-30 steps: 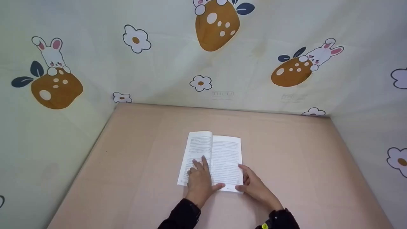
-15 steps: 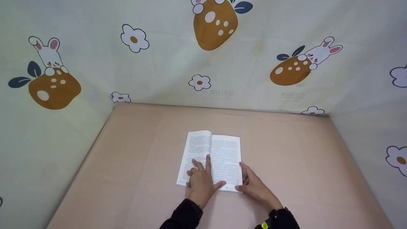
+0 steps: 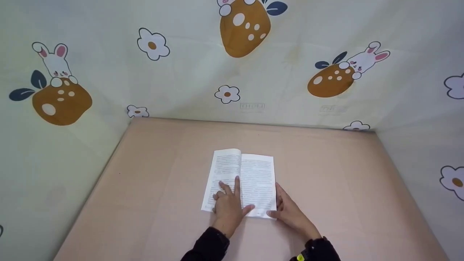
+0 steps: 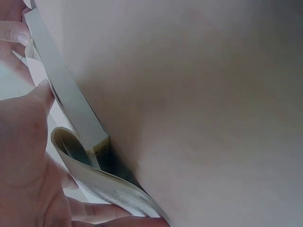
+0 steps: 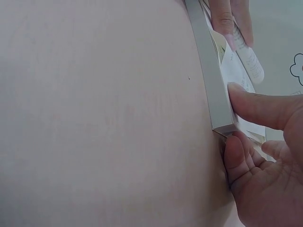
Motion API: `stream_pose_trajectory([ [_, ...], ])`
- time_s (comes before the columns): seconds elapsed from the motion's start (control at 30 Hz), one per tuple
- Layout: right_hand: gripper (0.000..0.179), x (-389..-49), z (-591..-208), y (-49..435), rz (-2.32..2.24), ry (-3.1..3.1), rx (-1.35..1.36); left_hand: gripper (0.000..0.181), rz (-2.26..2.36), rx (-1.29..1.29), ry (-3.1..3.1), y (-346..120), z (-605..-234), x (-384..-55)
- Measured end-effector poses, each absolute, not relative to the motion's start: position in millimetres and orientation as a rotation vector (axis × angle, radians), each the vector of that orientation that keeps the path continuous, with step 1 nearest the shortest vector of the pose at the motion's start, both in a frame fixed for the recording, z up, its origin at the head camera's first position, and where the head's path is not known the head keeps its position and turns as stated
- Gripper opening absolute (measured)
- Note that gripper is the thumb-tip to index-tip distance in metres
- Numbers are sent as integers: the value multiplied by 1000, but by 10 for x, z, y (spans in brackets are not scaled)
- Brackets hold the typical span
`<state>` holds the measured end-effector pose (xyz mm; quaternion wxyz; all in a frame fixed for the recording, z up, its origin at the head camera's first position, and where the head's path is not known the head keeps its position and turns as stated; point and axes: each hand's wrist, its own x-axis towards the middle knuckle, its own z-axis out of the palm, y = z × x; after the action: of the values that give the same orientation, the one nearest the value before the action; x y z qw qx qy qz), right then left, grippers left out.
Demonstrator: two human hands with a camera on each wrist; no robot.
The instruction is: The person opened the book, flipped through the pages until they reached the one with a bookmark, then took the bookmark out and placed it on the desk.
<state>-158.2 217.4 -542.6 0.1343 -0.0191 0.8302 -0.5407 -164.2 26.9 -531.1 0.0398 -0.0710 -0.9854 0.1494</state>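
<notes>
An open book (image 3: 257, 181) with printed pages lies on the table in the middle of the head view. Across its left page rests my left hand (image 3: 228, 210), fingers spread, the index along the fold and the thumb reaching over the right page's bottom. My right hand (image 3: 291, 214) holds the lower right corner, thumb on the page and fingers at the side and underneath. In the right wrist view, that thumb (image 5: 255, 106) presses the top page above the thick page block (image 5: 213, 85). From the left wrist, the left-hand pages (image 4: 109, 184) look curved up from the fold.
A beige covered table (image 3: 152, 174) surrounds the book. Pale cloth walls (image 3: 188, 76) printed with rabbits, brown fruit and flowers stand behind it and on both sides. Dark sleeves (image 3: 208, 243) cover both wrists.
My left index finger has shifted right to the fold, and the left thumb has drawn back slightly. My right fingers have slid a little up the book's right edge. The book stays in place.
</notes>
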Motion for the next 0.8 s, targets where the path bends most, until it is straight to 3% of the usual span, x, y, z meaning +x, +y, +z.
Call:
stream_pose_trajectory([
  [0.27, 100, -1593, -5431, 2166, -1558, 2411, -31, 87, 439, -278, -3015, 230, -5303, -1633],
  [0.57, 82, -1579, -5402, 2158, -1458, 2496, -62, 59, 440, -363, -2983, 185, -5246, -1593],
  [0.7, 79, -1576, -5401, 2149, -1452, 2529, -74, 58, 411, -394, -2993, 170, -5209, -1583],
  [0.8, 77, -1580, -5414, 2139, -1457, 2550, -78, 69, 343, -406, -3041, 165, -5188, -1589],
])
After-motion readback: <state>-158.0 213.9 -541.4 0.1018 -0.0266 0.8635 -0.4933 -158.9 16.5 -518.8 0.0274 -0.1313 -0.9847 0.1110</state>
